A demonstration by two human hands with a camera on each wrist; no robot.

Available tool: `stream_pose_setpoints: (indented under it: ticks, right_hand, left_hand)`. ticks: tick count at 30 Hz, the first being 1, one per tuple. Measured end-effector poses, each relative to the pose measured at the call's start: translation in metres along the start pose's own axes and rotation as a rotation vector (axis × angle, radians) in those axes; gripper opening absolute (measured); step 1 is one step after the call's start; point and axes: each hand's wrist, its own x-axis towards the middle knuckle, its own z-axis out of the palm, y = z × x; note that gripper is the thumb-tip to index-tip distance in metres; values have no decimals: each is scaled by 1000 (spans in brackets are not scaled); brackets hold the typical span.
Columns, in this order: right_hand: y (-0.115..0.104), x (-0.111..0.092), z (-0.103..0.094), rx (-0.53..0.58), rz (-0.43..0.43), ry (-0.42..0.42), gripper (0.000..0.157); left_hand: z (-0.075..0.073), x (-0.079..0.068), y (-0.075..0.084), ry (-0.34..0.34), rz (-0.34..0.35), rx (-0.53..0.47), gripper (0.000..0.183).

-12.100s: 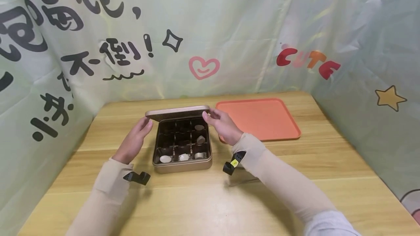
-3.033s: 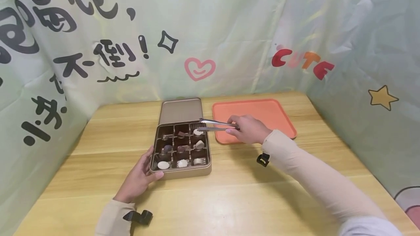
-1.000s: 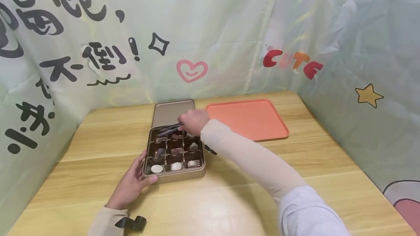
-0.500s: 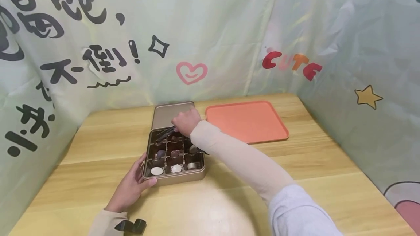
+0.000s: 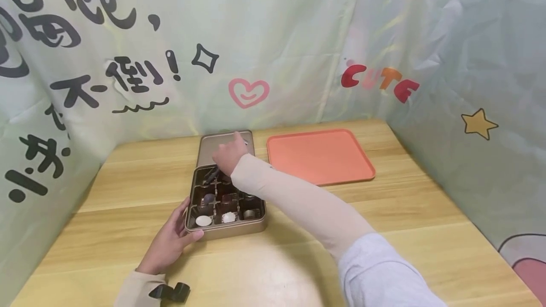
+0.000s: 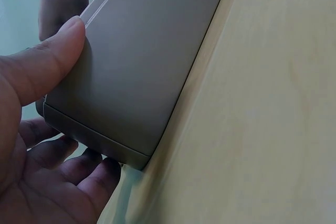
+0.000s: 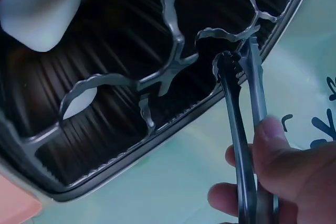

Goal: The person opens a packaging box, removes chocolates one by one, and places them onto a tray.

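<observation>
A brown metal tin (image 5: 234, 232) stands lidless side up on the table, its dark insert divided into several compartments. My left hand (image 5: 168, 240) grips its front left corner, thumb on the front wall and fingers along the left side. My right hand (image 5: 232, 153) holds metal tongs (image 7: 239, 140), tips down in the back left compartment; whether anything sits between the tips I cannot tell. White pieces, such as an oval one (image 5: 203, 221), lie in the front row. A dark round piece (image 5: 208, 198) and a reddish-brown piece (image 5: 228, 199) occupy the middle row. My right arm hides the back right compartments.
The tin's lid (image 5: 208, 148) is folded back behind it, flat side up. To the right, an orange tray (image 5: 315, 155) lies on the wooden table (image 5: 324, 217). Printed fabric (image 5: 290, 27) encloses the back and sides.
Both hands were at the raised lid at first; now it lies back. The tongs have moved from the back right compartment to the back left and tilted steeper. My left hand stays on the corner.
</observation>
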Motion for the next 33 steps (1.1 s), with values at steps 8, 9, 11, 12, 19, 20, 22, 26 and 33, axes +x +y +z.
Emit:
stream_pose_setpoints:
  ticks: [8,9,11,12,19,20,22,26,33]
  right_hand:
    - [-11,7,1,-18,30,25,23]
    - [-12,8,2,-16,33,28,23]
    - [-15,9,5,-7,42,43,22]
    - [-16,9,6,-5,46,52,22]
    - [-20,9,13,5,55,122,19]
    - [-20,9,14,2,53,127,19]
    - [-19,8,15,1,54,138,19]
    - [-16,7,14,1,58,159,19]
    - [-11,4,10,13,56,184,19]
  left_hand:
    - [0,1,0,1,1,3,98]
    - [0,1,-1,2,1,4,98]
    - [-1,1,-1,4,1,8,98]
    - [-1,1,-1,5,1,14,98]
    - [-1,0,-1,6,-5,24,98]
    - [0,0,-1,5,-3,24,98]
    - [0,0,-1,2,1,21,98]
    - [0,1,-2,1,4,22,98]
    - [-1,0,-2,-3,9,17,97]
